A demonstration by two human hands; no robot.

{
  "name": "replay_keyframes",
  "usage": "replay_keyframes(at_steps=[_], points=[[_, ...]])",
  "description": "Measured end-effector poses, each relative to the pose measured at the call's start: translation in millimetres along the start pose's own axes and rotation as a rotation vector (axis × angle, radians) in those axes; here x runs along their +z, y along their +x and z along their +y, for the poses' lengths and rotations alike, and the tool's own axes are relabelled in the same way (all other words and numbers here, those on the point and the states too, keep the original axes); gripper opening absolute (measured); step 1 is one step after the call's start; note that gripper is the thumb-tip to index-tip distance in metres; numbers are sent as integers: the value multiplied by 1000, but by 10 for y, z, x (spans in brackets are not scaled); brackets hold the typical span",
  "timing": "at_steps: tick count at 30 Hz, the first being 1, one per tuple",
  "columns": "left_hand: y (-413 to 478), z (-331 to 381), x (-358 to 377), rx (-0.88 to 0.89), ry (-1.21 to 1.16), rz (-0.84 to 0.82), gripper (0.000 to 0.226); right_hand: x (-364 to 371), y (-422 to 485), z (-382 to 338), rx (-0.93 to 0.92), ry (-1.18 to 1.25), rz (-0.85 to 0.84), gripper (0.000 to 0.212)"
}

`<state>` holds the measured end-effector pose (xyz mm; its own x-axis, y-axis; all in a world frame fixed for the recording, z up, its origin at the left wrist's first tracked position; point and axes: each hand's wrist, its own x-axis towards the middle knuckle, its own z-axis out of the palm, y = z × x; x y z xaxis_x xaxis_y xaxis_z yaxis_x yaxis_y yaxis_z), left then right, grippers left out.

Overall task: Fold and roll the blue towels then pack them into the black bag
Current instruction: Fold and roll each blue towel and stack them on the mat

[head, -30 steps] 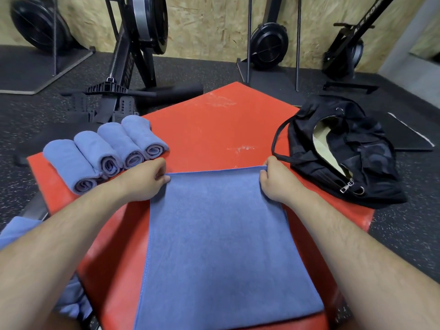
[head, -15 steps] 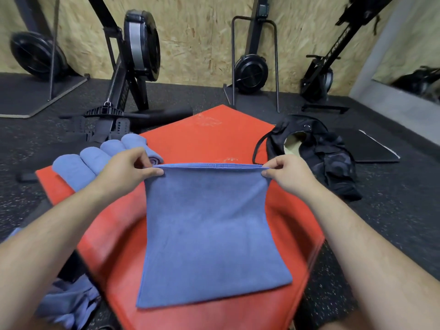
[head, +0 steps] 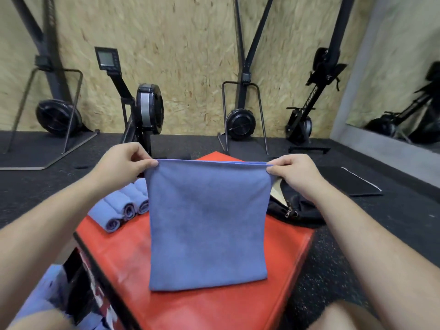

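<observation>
Head view: rolled towels [head: 123,208] lay on the red surface [head: 214,310]. The left hand [head: 123,160] and right hand [head: 292,170] pinched another blue towel [head: 207,222] by its top corners; the black bag [head: 300,210] apparently awaited packing.

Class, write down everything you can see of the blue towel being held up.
The blue towel is a soft, matte, fleecy-looking cloth with a thin stitched hem. The left hand and right hand pinch its top corners, so it hangs roughly upright and taut along the top. Its lower edge rests on the red padded block. It looks doubled over.
</observation>
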<state>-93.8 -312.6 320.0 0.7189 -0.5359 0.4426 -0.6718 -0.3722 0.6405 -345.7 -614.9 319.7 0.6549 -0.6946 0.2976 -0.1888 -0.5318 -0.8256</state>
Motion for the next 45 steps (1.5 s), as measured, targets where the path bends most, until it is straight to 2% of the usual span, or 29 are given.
replay_keyframes(at_steps=[6, 15, 17, 19, 22, 25, 31, 37, 41, 45], points=[[44, 480, -543, 12, 21, 38, 22, -300, 30, -551, -43, 90, 46, 15], [-256, 785, -1076, 68, -101, -41, 17, -757, -265, -1012, -188, -118, -240, 9], [-300, 857, -1158, 87, -151, -81, 11, -861, -290, -1072, -189, -126, -267, 8], [-311, 928, -1199, 104, -104, -96, 3, -912, -285, -1103, -188, -152, -263, 7], [-263, 963, -1132, 102, 54, -79, 10, -881, -246, -1079, -154, -180, -243, 7], [-210, 873, -948, 14, 98, -98, 13, -754, -196, -950, -80, -121, -271, 8], [-16, 544, -461, -147, -77, -83, 13, -367, -26, -544, -4, -56, -239, 11], [233, 291, -177, -91, -139, 18, 10, -95, 147, -306, -61, -97, -58, 16], [217, 146, -8, -55, -127, 27, 10, 13, 145, -167, -56, -122, 19, 15], [-83, -77, 262, -66, -7, -7, 11, 200, -65, 185, -25, -154, -3, 14]])
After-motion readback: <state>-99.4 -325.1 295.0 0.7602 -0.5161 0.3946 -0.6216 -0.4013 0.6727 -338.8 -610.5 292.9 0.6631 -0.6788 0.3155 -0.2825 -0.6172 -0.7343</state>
